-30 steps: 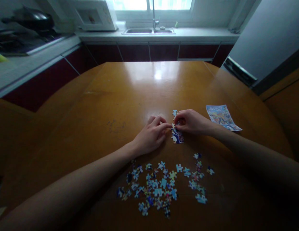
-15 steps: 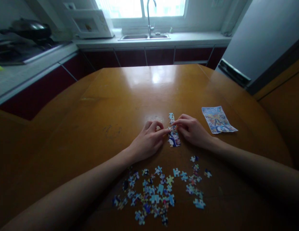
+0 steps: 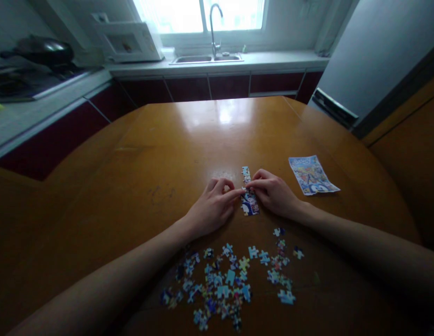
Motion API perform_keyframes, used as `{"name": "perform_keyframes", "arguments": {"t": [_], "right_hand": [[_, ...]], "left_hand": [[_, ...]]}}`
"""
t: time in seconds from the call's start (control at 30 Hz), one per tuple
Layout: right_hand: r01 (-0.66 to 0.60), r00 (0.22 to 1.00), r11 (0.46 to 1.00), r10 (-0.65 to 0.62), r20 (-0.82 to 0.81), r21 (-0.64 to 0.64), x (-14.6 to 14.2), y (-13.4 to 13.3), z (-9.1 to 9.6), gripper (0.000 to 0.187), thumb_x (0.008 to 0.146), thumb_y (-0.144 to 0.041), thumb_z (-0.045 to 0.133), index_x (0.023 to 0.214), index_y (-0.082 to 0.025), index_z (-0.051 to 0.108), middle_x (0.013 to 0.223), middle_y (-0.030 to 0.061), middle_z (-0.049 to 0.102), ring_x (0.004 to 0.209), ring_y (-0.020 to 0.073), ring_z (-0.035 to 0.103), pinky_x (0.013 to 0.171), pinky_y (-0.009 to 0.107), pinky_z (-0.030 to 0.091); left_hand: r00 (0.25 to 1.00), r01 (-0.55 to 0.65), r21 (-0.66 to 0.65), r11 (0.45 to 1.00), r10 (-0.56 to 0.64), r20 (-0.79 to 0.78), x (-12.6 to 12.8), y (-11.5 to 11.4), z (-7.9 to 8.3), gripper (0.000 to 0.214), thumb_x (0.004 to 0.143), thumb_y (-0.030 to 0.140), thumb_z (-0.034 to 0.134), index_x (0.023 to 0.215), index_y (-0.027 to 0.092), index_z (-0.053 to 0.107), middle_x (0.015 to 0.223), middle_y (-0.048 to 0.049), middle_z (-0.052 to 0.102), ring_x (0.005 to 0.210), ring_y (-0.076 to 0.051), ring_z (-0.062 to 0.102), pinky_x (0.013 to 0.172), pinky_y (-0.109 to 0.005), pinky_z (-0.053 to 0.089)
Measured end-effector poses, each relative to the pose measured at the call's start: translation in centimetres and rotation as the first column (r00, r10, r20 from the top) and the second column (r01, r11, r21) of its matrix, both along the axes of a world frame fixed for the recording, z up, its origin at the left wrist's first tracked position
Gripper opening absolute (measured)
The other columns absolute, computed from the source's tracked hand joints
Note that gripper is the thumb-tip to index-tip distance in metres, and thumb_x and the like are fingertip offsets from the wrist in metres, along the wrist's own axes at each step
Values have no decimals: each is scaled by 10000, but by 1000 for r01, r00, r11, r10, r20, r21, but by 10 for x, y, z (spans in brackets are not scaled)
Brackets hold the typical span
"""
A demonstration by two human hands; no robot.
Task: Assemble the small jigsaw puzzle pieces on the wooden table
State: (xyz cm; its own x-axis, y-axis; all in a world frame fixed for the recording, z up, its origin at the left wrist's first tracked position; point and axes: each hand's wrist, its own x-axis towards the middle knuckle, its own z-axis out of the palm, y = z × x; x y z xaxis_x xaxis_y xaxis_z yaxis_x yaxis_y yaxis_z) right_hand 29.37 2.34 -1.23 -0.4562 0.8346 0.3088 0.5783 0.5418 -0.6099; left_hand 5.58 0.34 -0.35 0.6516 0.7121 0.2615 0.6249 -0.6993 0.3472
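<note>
A narrow strip of joined jigsaw puzzle pieces point(image 3: 251, 206) lies on the wooden table between my hands. From its left side, my left hand point(image 3: 213, 205) reaches in with the index finger stretched onto the strip's middle and the other fingers curled. My right hand point(image 3: 275, 193) is on the opposite side, its fingers drawn together and the index fingertip on the strip near the left one. Whether a separate piece sits under the fingertips is hidden. Nearer to me, many loose jigsaw pieces point(image 3: 223, 292) are scattered, mostly light blue and mixed colours.
A creased printed picture sheet point(image 3: 313, 175) lies to the right of my right hand. Past the far edge of the table point(image 3: 189, 135) stand a counter with a sink point(image 3: 194, 59), a white microwave point(image 3: 131, 42) and, at left, a pan point(image 3: 45, 50) on the stove. A fridge point(image 3: 363, 60) is at right.
My right index fingertip has moved slightly toward me along the strip, closer to my left fingertip. The view has shifted a little; the loose pieces look unmoved.
</note>
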Motion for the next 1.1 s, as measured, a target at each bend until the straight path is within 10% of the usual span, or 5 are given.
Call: {"name": "perform_keyframes", "arguments": {"t": [0.53,0.77,1.1], "right_hand": [[81,990,997,-82,-112,-17,-1,0,4,193,898,-133,542,959,-176,719,926,68,628,824,175,602,784,328,479],[89,987,995,-95,-130,-47,0,-1,3,130,881,-145,581,891,-179,707,903,58,612,781,163,585,724,311,467],[123,991,992,-124,-54,-25,0,-3,5,186,900,-125,540,920,-196,711,921,70,617,832,187,589,776,342,479]], "left_hand": [[978,-103,-97,990,118,172,3,3,4,320,954,149,510,1258,214,586,1178,-82,585,1147,-245,477,1043,-465,446],[948,-117,-374,920,216,234,-12,15,21,224,945,292,589,1095,196,724,957,-64,668,708,-137,578,681,-305,535],[990,-124,-160,979,133,43,13,33,14,130,913,299,659,921,287,788,861,-45,675,774,-187,608,673,-327,509]]}}
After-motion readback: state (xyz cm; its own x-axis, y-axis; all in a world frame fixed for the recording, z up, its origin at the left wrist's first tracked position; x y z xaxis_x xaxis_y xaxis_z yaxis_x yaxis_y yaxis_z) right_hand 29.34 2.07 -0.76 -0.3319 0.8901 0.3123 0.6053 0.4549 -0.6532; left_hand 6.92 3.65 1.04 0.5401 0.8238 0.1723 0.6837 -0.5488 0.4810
